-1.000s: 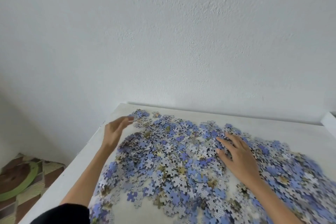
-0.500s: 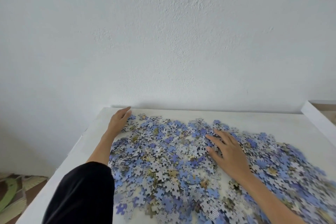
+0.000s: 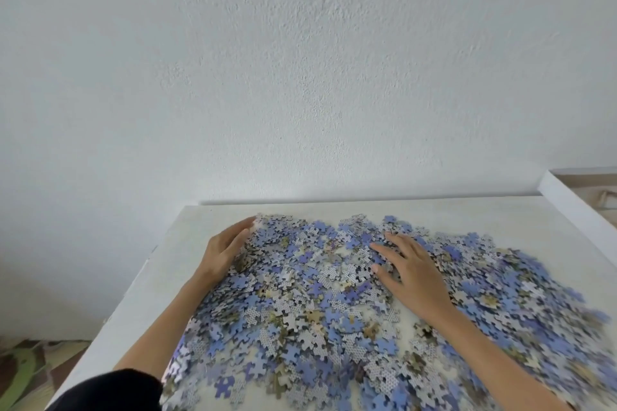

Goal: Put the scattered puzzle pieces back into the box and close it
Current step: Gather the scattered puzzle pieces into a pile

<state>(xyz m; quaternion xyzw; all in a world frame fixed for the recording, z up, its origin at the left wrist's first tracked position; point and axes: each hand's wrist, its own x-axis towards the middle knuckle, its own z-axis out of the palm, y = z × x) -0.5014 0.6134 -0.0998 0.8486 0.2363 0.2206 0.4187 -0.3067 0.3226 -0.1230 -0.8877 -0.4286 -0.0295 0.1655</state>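
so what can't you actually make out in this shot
- The box: not in the head view. Only a white edge at far right, cut off by the frame; cannot tell what it is.
- Puzzle pieces at far right: motion-blurred, shapes unreadable.
- Pieces under the right hand and behind the left hand: hidden by the hands.
- Table near edge: cut off below.

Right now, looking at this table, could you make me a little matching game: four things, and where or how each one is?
Things:
1. left hand
2. right hand
3. puzzle pieces
4. black sleeve

States:
A. flat on top of the pile
B. bottom left corner
C. scattered across the table
D. cupped on edge against the pile's left side

Pairs: 1-D, 2-A, 3-C, 4-B
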